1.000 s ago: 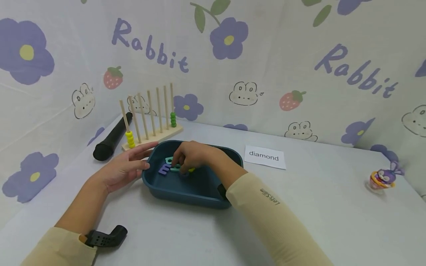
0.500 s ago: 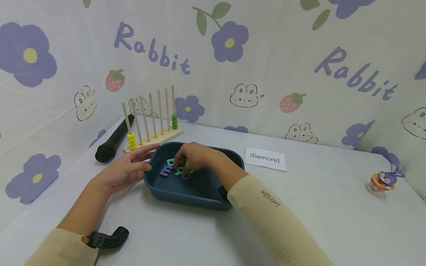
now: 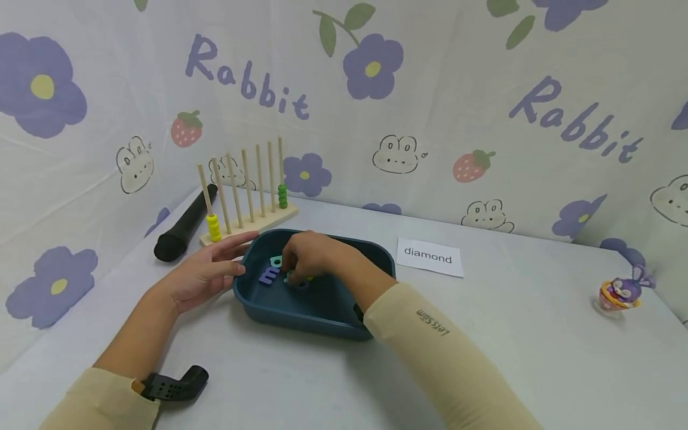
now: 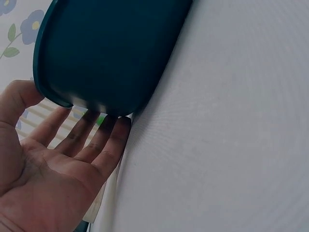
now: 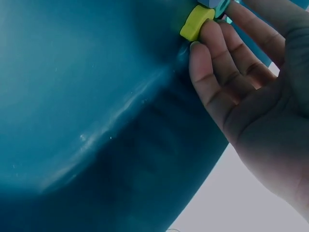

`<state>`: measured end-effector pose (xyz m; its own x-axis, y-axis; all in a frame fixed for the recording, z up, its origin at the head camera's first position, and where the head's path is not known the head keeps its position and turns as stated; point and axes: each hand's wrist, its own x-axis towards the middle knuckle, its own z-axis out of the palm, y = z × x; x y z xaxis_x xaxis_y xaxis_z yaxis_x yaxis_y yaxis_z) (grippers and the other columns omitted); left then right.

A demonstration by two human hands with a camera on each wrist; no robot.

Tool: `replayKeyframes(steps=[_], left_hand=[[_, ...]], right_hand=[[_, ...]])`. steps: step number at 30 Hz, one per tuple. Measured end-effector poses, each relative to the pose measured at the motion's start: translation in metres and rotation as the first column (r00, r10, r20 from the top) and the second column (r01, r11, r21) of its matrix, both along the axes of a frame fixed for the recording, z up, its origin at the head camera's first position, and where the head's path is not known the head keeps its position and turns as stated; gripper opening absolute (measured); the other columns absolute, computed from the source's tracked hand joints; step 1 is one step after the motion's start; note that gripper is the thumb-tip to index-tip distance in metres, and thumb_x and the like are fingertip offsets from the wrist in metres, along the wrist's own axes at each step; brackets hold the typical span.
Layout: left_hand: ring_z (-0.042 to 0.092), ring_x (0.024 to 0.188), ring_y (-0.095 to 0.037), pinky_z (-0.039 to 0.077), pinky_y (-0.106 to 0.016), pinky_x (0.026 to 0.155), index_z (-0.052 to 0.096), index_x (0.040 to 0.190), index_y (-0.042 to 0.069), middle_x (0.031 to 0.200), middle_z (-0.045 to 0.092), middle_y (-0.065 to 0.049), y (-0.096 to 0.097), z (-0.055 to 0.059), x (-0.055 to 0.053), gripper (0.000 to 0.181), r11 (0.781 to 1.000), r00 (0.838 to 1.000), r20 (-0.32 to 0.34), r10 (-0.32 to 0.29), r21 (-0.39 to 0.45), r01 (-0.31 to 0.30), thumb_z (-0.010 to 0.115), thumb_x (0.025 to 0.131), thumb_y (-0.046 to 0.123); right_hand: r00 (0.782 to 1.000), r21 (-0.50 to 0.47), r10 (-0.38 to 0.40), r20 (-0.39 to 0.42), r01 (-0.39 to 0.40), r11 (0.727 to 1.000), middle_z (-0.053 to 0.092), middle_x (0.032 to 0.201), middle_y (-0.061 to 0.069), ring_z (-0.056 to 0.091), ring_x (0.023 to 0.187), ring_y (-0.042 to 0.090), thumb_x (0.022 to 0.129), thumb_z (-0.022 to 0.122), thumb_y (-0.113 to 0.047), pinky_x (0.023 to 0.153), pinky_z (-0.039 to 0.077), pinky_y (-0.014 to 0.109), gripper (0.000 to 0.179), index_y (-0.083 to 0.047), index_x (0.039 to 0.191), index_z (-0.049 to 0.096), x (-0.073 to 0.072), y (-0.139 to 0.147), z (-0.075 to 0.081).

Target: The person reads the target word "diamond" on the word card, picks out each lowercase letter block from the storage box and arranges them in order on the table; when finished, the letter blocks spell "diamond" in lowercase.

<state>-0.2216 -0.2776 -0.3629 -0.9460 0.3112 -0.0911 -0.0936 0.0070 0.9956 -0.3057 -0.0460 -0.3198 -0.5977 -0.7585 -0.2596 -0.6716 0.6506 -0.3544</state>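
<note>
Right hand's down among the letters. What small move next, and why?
I'd probably spread the letters apart with the right hand: they sit bunched under its fingers, some partly hidden, while the left hand touches the tray, perhaps steadying it.

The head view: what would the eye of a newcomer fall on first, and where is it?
Probably the dark blue tray in the middle, with the right hand inside at the small coloured letters and the left hand at its left end. Next, perhaps, the white card reading "diamond" on the table just right of the tray. Large purple flowers on the backdrop behind may also draw the eye.
</note>
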Motion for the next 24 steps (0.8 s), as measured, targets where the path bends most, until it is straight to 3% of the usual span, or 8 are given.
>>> replayKeyframes(steps=[8,14,20,24], left_hand=[[0.022,0.156,-0.040,0.051,-0.025,0.104,0.026,0.165,0.017,0.172,0.017,-0.016,-0.0001,0.0021,-0.0002,0.072,1.000,1.000,0.010,-0.004,0.008,0.004,0.057,0.100,0.007],[0.022,0.156,-0.040,0.052,-0.025,0.103,0.027,0.165,0.017,0.171,0.018,-0.016,0.0014,0.0019,-0.0017,0.072,1.000,1.000,0.016,-0.003,0.006,0.002,0.057,0.100,0.007],[0.022,0.156,-0.040,0.052,-0.026,0.102,0.028,0.164,0.018,0.171,0.018,-0.015,0.0021,0.0023,-0.0018,0.072,1.000,1.000,0.023,0.005,-0.005,-0.005,0.058,0.100,0.007],[0.022,0.155,-0.040,0.052,-0.024,0.101,0.029,0.164,0.019,0.171,0.018,-0.014,0.0005,0.0032,-0.0005,0.072,1.000,1.000,0.025,0.009,-0.009,-0.008,0.058,0.100,0.008]], right_hand=[[1.000,0.022,0.000,0.021,0.000,1.000,0.071,0.105,0.002,0.062,0.095,0.016,0.090,0.077,-0.010,0.083,0.055,0.030,0.020,-0.013,0.110,0.078,-0.0012,-0.0019,0.0009],[1.000,0.007,0.002,0.028,-0.003,1.000,0.072,0.101,-0.001,0.064,0.093,0.015,0.091,0.077,-0.016,0.082,0.055,0.030,0.016,-0.014,0.108,0.078,-0.0035,0.0022,0.0032],[0.999,0.045,0.011,0.032,-0.012,0.999,0.074,0.112,0.001,0.065,0.100,0.015,0.091,0.077,-0.016,0.090,0.056,0.032,0.022,-0.013,0.113,0.078,-0.0026,0.0017,0.0065],[1.000,0.085,0.024,-0.016,-0.022,0.996,0.073,0.115,0.000,0.064,0.102,0.015,0.091,0.077,-0.016,0.091,0.056,0.032,0.023,-0.014,0.114,0.077,-0.0018,-0.0019,0.0062]])
